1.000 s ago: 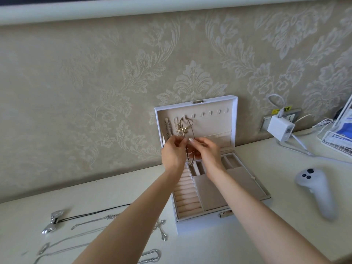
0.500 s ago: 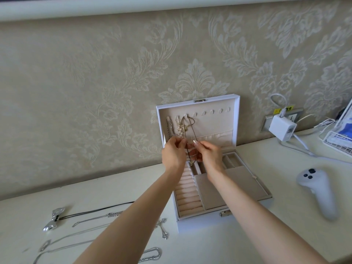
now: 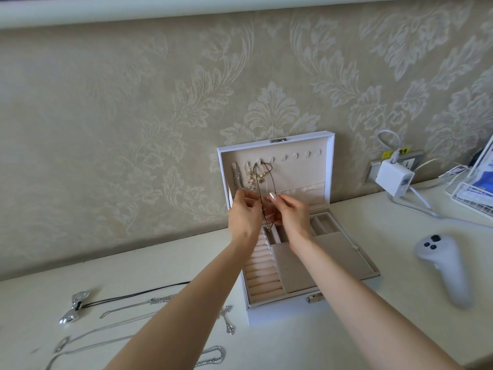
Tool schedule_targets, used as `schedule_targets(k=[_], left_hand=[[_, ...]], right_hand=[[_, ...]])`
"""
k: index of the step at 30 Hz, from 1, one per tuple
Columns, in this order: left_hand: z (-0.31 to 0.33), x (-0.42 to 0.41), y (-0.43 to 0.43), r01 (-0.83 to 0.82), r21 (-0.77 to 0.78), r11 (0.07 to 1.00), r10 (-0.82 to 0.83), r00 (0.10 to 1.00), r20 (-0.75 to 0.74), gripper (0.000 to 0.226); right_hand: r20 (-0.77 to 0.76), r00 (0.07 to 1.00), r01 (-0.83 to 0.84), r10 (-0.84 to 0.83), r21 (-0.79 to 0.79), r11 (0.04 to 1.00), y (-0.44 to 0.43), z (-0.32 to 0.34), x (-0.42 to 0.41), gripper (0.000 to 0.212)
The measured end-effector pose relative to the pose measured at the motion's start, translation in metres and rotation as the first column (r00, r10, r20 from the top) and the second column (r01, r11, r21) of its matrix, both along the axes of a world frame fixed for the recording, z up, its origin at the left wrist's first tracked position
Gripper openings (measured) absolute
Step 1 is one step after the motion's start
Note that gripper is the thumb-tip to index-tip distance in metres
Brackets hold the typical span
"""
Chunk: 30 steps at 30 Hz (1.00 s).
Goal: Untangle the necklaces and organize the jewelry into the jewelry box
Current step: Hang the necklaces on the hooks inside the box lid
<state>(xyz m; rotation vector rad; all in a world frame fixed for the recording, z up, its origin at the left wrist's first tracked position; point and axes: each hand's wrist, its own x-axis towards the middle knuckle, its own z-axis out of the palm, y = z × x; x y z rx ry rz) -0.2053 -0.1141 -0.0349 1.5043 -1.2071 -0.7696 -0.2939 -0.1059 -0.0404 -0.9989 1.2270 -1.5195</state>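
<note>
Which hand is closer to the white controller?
Right. Both hands hold a necklace at the jewelry box; the right hand is left of the controller, the left hand farther left.

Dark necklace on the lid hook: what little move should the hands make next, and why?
Probably tuck its dangling end into the lid pocket. The dark necklace already hangs from a hook, the left hand and right hand pinch it low down, and its pendant hangs loose over the compartments.
</note>
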Motion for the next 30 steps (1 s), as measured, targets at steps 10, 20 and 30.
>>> schedule_targets(k=[10,20,30], left_hand=[[0.0,0.0,-0.002,0.024,0.036,0.999,-0.03,0.987,0.16,0.013],[0.002,0.004,0.0,-0.005,0.038,0.999,-0.007,0.955,0.296,0.011],[-0.004,0.008,0.002,0.02,0.037,0.999,-0.033,0.92,0.39,0.017]], right_hand=[[-0.037,0.997,-0.066,0.067,0.031,0.997,-0.005,-0.001,-0.001,0.016],[-0.058,0.992,-0.109,0.114,0.077,0.991,-0.006,0.004,0.007,0.022],[-0.051,0.989,-0.133,0.136,0.068,0.989,-0.009,-0.003,0.009,0.02]])
